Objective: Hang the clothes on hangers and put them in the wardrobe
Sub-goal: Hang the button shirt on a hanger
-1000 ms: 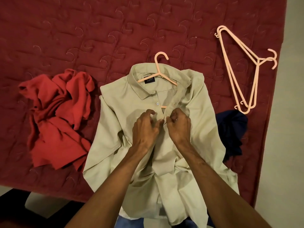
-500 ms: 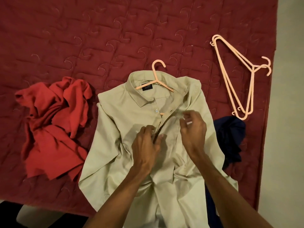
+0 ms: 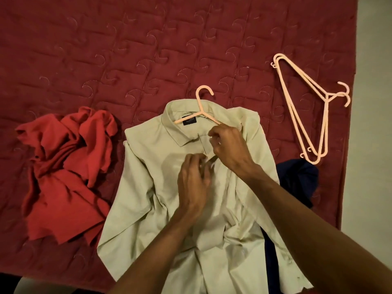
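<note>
Here the shirt [image 3: 148, 187] lies front up on the bedspread [image 3: 106, 49], collar to the far side and tail reaching the near edge. A hanger [image 3: 203, 107] is already inside it, with the hook poking out beyond the collar and both arms running under the shoulders.

The right hand [image 3: 229, 149] is curled just below the collar, pinching the placket's edge between thumb and fingers. The left hand [image 3: 193, 183] is a little nearer, fingertips down on the same front opening. They are blurred, so I cannot tell whether they pinch the cloth or only press it.

The step looks like closing an upper button so the shirt stays on the hanger. To do it well, one hand should hold the buttonhole side taut and flat while the other tips the button through edge first. Pulls should run along the placket rather than sideways, or the collar may drag off the hanger. One or two upper buttons probably suffice, and the shirt can then be lifted by the hook.

A crumpled red cloth [image 3: 63, 170] lies to the left. A navy cloth [image 3: 297, 183] shows from under the shirt's right side. Two spare hangers [image 3: 307, 115] lie stacked to the far right, close to the bedspread's edge, with pale floor [image 3: 377, 124] beyond. No wardrobe is in view.
</note>
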